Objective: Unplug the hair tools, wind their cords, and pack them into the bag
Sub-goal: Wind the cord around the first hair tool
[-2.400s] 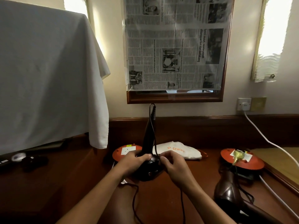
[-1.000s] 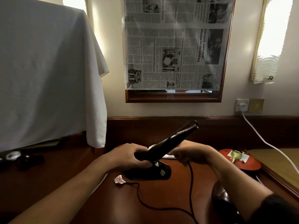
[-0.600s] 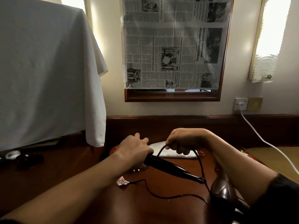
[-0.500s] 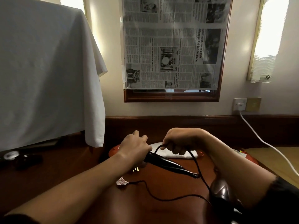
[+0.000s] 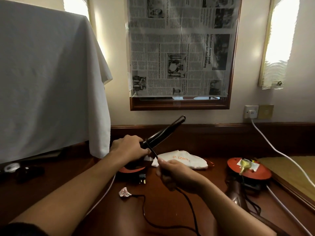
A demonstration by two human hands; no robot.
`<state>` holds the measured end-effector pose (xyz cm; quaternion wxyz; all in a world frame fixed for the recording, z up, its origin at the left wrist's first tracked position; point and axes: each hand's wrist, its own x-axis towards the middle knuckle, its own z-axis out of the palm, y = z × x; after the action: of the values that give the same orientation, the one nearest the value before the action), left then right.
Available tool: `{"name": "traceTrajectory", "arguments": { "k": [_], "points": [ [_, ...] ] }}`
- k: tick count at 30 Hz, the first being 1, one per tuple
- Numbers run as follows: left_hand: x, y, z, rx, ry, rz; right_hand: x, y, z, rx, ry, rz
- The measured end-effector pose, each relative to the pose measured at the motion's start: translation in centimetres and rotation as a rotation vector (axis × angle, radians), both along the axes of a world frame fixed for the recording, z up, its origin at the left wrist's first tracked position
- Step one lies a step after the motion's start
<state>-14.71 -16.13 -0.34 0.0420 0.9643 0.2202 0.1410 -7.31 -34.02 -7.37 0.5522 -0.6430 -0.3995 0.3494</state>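
The left hand (image 5: 130, 148) grips the handle of the black curling wand (image 5: 164, 132), its barrel angled up-right above the desk (image 5: 170, 206), while the right hand (image 5: 177, 174), fingers curled, holds the black cord (image 5: 187, 201) taut from the wand, just in front of the white bag (image 5: 180, 160).

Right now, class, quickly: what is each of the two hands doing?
Left hand: closed around the handle of the curling wand, tip raised.
Right hand: closed on the wand's black cord, pulling it taut.
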Motion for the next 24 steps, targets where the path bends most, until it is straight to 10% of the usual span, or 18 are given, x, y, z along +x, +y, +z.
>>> {"name": "traceTrajectory", "arguments": {
  "k": [16,24],
  "points": [
    [-2.0,0.8,0.2,-0.317,0.177,-0.494,5.6,-0.8,-0.2,-0.220,-0.400,-0.256],
    [-3.0,-1.7,-0.4,0.160,0.298,-0.464,5.8,-1.1,5.9,-0.131,-0.637,-0.138]
  ]
}}
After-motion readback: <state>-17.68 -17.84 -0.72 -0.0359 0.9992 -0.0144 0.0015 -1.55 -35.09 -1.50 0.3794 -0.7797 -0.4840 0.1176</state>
